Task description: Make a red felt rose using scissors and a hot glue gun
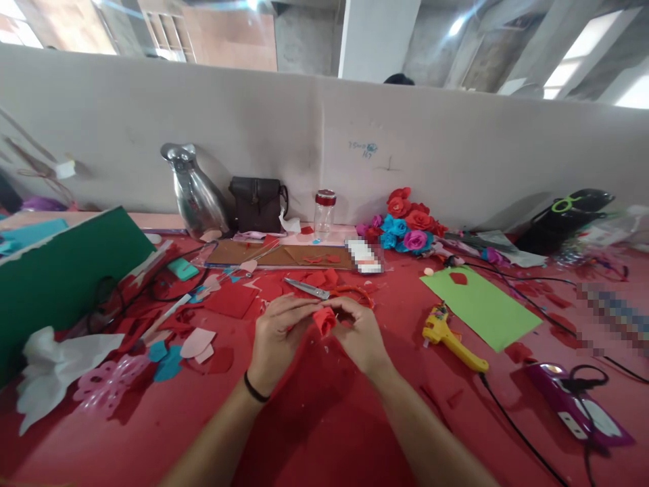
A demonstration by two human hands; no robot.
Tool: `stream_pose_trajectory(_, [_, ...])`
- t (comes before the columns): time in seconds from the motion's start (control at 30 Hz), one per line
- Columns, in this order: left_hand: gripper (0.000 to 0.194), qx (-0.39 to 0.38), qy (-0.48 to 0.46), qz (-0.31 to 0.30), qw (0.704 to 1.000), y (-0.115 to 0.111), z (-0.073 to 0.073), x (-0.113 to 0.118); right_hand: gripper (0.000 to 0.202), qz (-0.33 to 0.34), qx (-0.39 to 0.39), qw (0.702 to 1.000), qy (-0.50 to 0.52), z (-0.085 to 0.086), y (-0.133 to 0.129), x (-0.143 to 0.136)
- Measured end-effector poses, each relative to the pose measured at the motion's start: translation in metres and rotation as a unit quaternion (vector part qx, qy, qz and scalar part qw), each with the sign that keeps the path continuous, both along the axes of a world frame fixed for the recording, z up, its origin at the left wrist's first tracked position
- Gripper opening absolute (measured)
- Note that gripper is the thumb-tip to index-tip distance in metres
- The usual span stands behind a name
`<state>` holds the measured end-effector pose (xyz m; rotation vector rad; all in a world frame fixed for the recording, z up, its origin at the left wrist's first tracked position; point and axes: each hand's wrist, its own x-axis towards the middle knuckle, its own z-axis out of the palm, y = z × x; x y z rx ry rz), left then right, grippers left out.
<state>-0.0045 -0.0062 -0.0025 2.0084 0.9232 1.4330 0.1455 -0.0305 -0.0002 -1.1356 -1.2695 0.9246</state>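
Note:
Between my two hands, above the red tabletop, is a small red paper flower point(324, 320) with rolled petals. My left hand point(281, 331) closes on its left side, the fingertips pressed to the paper. From the right, my right hand point(361, 335) pinches the same flower, its fingers curled behind. Just beyond the hands lie scissors point(307, 289), blades pointing left, their orange handles point(362, 292) partly behind my right hand. A yellow glue gun point(451, 338) rests on the table to the right of my hands.
A green paper sheet point(484, 308) and a purple power strip point(578, 406) lie right. Paper scraps point(230, 301) cover the left side, beside a green board point(71, 277). Along the wall stand a metal jug point(195, 193), brown bag point(258, 205), glass jar point(324, 218) and paper flowers point(408, 223).

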Motion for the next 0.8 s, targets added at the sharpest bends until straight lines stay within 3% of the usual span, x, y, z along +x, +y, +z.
stream_pose_trajectory(0.13, [0.016, 0.08, 0.079, 0.052, 0.992, 0.007, -0.003, -0.007, 0.013, 0.02, -0.051, 0.994, 0.099, 0.012, -0.002, 0.007])
stream_pose_trajectory(0.27, [0.019, 0.114, 0.133, 0.076, 0.982, 0.009, -0.004, -0.009, 0.014, 0.041, -0.07, 0.99, 0.113, 0.02, -0.004, 0.014])
stream_pose_trajectory(0.47, [0.02, 0.133, 0.143, 0.079, 0.978, 0.011, -0.003, -0.009, 0.014, 0.041, -0.117, 0.984, 0.125, 0.018, -0.001, 0.013])
stream_pose_trajectory(0.63, [0.015, -0.005, 0.041, -0.013, 0.999, 0.012, -0.006, -0.006, 0.021, 0.063, -0.153, 0.965, 0.202, 0.015, 0.001, 0.01])
stream_pose_trajectory(0.8, [0.011, -0.203, -0.089, -0.1, 0.97, 0.011, -0.009, 0.001, 0.025, 0.119, -0.186, 0.929, 0.296, 0.014, 0.002, 0.008])
